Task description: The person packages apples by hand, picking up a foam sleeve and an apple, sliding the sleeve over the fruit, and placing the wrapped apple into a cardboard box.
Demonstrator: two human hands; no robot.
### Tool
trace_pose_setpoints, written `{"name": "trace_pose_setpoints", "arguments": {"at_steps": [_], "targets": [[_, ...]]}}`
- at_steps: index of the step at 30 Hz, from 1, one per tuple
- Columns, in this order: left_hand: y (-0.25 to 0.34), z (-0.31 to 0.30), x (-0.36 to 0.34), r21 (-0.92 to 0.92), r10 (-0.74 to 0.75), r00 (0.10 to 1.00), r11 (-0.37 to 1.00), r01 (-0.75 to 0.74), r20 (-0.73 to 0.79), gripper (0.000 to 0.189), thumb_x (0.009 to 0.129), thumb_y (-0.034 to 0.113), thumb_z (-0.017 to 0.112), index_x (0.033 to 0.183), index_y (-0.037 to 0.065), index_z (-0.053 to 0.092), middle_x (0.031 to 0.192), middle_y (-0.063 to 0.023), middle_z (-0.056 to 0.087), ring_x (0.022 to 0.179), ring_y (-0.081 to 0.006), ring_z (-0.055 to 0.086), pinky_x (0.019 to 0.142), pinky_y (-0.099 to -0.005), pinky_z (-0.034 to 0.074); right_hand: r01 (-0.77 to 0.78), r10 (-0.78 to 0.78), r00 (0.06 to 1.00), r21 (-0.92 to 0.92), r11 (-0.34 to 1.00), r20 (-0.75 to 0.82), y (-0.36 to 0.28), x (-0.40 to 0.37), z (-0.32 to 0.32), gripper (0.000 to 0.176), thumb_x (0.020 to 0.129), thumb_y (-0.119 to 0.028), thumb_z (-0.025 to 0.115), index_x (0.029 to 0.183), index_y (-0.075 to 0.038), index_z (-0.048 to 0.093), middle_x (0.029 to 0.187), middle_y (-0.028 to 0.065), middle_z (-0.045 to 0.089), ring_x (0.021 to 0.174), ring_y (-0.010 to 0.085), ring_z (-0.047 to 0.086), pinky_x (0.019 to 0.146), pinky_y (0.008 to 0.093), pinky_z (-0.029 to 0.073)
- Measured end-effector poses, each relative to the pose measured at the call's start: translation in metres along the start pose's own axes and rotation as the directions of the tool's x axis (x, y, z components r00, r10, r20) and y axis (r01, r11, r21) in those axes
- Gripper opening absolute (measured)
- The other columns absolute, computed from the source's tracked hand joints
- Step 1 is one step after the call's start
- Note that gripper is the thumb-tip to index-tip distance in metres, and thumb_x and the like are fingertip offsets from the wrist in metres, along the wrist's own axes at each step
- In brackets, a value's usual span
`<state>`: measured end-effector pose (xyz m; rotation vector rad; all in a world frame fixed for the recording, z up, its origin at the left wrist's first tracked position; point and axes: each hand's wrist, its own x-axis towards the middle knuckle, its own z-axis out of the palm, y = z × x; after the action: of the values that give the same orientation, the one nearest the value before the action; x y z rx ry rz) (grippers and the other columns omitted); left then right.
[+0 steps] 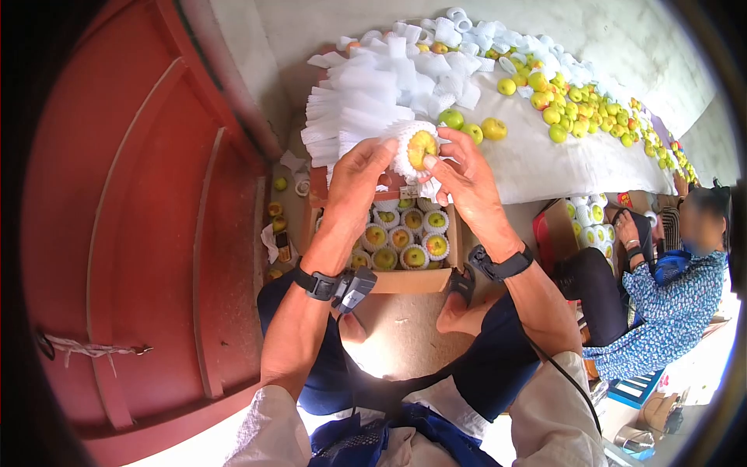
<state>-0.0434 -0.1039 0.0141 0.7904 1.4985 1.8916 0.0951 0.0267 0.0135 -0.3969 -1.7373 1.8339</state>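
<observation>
Between my two hands is a yellow-green apple [421, 148] with a white foam net sleeve [402, 150] around it. My left hand [360, 170] grips the sleeve from the left, fingers partly hidden behind it. On the right side, my right hand [464, 173] has its thumb on the apple and its fingers curled at the sleeve's edge. Just below my hands stands an open cardboard box [424, 281] holding rows of apples in foam nets [414, 256]. Behind my hands lies a pile of flat white foam sleeves [366, 97], with a few loose apples [492, 129] beside it.
A covered table [537, 167] carries many bare apples [580, 117] and foam nets toward the back right. To the left is a red door [148, 233]. At the right a seated person [661, 288] is beside another box of netted apples [595, 226]. Several apples [278, 223] lie on the floor.
</observation>
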Motion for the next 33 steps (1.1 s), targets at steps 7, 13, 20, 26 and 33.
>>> {"name": "trace_pose_setpoints", "arguments": {"at_steps": [7,13,20,26,33], "targets": [[0.001,0.0,0.002,-0.044,-0.009,0.999,0.999,0.011,0.048,0.029,0.101,0.035,0.065,0.11,0.008,0.069,0.1,-0.002,0.067,0.085,-0.0115,0.062,0.073,-0.0282,0.055,-0.004,0.004,1.0,-0.008,1.0,0.009,0.002,0.002,-0.003,0.057,0.098,-0.016,0.069,0.145,0.0,0.04,0.12,0.0135,0.058,0.086,0.0135,0.066,0.05,0.0216,0.043],[0.004,-0.001,0.004,-0.164,-0.107,0.992,0.979,0.118,0.072,0.03,0.103,0.032,0.063,0.115,0.006,0.07,0.099,0.0017,0.067,0.084,-0.0059,0.058,0.07,-0.0234,0.047,0.001,0.001,0.999,-0.055,0.998,0.044,-0.006,0.002,-0.004,0.06,0.097,-0.013,0.071,0.146,-0.003,0.039,0.122,0.0114,0.059,0.089,0.0128,0.064,0.054,0.0204,0.043],[0.002,-0.006,0.007,-0.242,-0.18,0.972,0.947,0.213,0.153,0.043,0.104,0.038,0.059,0.125,0.0,0.064,0.108,-0.0051,0.067,0.086,-0.0137,0.06,0.078,-0.0376,0.059,0.174,-0.156,0.984,-0.273,0.946,0.087,-0.001,0.005,-0.008,0.073,0.082,-0.015,0.085,0.141,0.0,0.043,0.123,0.0126,0.053,0.089,0.0146,0.06,0.074,0.0298,0.053],[-0.009,-0.01,0.012,-0.132,-0.222,0.959,0.96,0.247,0.174,0.043,0.104,0.039,0.059,0.125,0.002,0.066,0.11,-0.004,0.068,0.089,-0.0134,0.061,0.072,-0.0285,0.053,0.251,-0.219,0.968,-0.458,0.853,0.121,-0.004,0.011,-0.013,0.095,0.069,-0.024,0.093,0.146,-0.001,0.041,0.133,0.0218,0.052,0.119,0.0334,0.056,0.101,0.0419,0.048],[-0.011,-0.008,0.011,-0.032,-0.225,0.96,0.972,0.234,0.165,0.041,0.101,0.04,0.064,0.12,0.004,0.068,0.106,-0.0025,0.07,0.088,-0.0132,0.064,0.067,-0.0244,0.049,0.325,-0.246,0.945,-0.679,0.659,0.215,-0.001,0.009,-0.01,0.086,0.077,-0.029,0.088,0.15,-0.014,0.045,0.141,0.0182,0.051,0.124,0.0307,0.051,0.099,0.0385,0.048]]}}
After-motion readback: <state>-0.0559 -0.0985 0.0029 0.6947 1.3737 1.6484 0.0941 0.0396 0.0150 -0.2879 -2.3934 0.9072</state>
